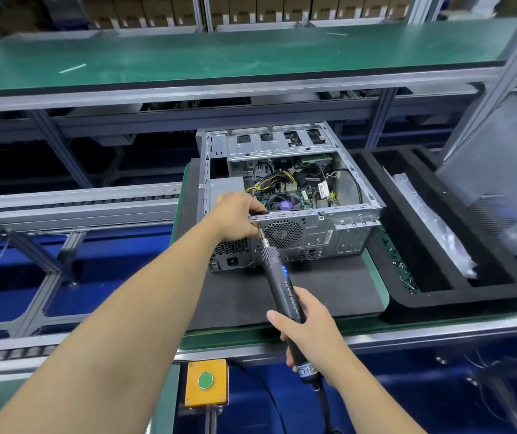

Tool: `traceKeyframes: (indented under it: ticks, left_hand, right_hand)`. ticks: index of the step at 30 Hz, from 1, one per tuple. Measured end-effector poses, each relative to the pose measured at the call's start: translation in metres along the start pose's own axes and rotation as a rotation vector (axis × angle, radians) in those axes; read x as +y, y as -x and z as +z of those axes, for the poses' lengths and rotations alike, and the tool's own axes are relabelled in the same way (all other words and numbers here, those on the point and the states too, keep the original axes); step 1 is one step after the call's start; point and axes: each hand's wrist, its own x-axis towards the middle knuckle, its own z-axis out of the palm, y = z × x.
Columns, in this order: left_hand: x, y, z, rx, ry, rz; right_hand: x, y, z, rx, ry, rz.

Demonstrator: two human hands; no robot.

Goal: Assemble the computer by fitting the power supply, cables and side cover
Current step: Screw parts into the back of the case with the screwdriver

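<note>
Computer case: the computer case lies on its side on the dark mat, rear panel toward you, open side up.
Power supply: the power supply sits in the left rear corner of the case; its vent grille and mains socket show at the rear panel.
Cables: yellow and black cables run from the supply toward the board; you cannot tell from here whether each is seated.
Left hand: your left hand curls over the top rear edge of the case and steadies it beside the bit.
Right hand: your right hand is clamped around the electric screwdriver, bit tip at the rear panel beside the fan grille.
Progress: judged from this layout, you are on the supply screw step; the side cover is not yet fitted.
Side cover: the grey panel leaning at the right is probably it.
Markings: the driver's blue label is unreadable.
Surroundings: loose screws lie in the black foam tray; a yellow box with 1 green button sits below the surface.
</note>
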Motion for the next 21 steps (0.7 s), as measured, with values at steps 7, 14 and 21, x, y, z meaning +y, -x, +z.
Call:
traceKeyframes:
  ticks: [7,14,21]
  left_hand:
    - [-0.0029,0.0007,0.0019,-0.002,-0.028,0.041]
    - [-0.0045,-0.0013,0.0036,0.005,-0.057,0.028]
    - [-0.0056,-0.002,0.0049,0.013,-0.057,0.025]
  right_hand:
    - [0.0017,-0.0018,-0.0019,0.005,0.0,-0.001]
    - [0.0029,-0.002,-0.0046,0.003,0.001,-0.012]
    - [0.002,-0.0012,-0.004,0.002,0.007,-0.022]
